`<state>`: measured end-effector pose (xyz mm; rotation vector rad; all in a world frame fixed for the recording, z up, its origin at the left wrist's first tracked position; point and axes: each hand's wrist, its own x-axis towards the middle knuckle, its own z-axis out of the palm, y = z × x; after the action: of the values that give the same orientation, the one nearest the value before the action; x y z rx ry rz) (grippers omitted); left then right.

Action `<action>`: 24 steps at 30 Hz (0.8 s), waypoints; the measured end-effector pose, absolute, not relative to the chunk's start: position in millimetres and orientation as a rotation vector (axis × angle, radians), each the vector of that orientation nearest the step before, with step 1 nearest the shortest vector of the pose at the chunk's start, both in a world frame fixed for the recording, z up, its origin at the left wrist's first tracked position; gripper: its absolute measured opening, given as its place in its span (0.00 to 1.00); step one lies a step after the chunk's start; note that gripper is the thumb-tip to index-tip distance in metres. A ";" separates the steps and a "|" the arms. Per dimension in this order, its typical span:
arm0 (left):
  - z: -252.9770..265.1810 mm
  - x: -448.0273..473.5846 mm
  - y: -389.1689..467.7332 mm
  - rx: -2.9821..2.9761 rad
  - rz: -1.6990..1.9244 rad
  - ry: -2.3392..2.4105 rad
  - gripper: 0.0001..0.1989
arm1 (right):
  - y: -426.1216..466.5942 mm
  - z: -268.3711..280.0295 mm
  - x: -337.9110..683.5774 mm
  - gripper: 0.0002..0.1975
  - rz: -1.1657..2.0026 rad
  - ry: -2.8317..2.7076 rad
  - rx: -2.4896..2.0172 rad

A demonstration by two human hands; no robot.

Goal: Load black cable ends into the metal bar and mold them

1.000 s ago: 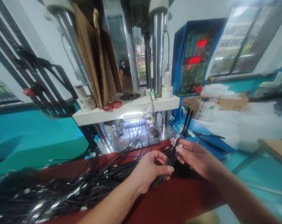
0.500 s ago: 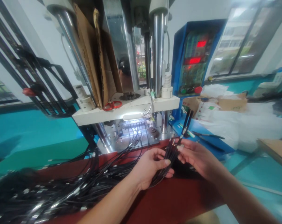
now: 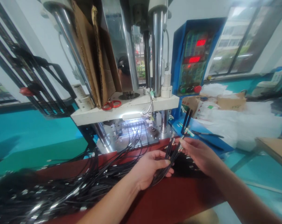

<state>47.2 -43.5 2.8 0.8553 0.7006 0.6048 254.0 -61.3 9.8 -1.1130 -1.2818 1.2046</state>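
My left hand [image 3: 150, 169] is closed around a bundle of black cables [image 3: 175, 156], its thumb lying across them. Metal connector ends point up from the bundle, away from me. Just to the right, my right hand [image 3: 198, 154] pinches a cable end at its metal connector between thumb and fingers. Above that pinch, two black sleeve-like strips [image 3: 187, 121] stick up. A large heap of black cables [image 3: 52, 196] covers the left part of the red-brown table [image 3: 176, 199]. Several cables run from the heap into the lit bed [image 3: 133, 129] of the press.
The press's white plate [image 3: 124, 109] spans the middle, with red-handled scissors [image 3: 111, 105] and cardboard [image 3: 103, 68] on it. A blue control box [image 3: 178, 56] stands right, and tweezers [image 3: 208, 134] lie on a blue surface. White bags [image 3: 246, 124] are piled beyond.
My right hand has shifted slightly right and drawn its cable end apart from the other connectors in the bundle. The left hand keeps its hold.
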 end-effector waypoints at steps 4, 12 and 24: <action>4.6 46.5 -43.6 0.828 0.549 0.686 0.11 | -59.3 14.0 256.5 0.10 1.256 -1.145 -1.066; 9.5 45.6 -38.1 0.822 0.542 0.714 0.09 | -76.6 33.0 256.8 0.14 1.067 -1.294 -1.269; 17.8 45.8 -35.7 0.890 0.535 0.670 0.07 | -74.7 18.2 255.9 0.12 1.423 -1.158 -1.136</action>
<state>45.8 -35.7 17.8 0.8903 0.6702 0.5350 255.9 -74.7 18.2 -1.1360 -1.1584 1.4229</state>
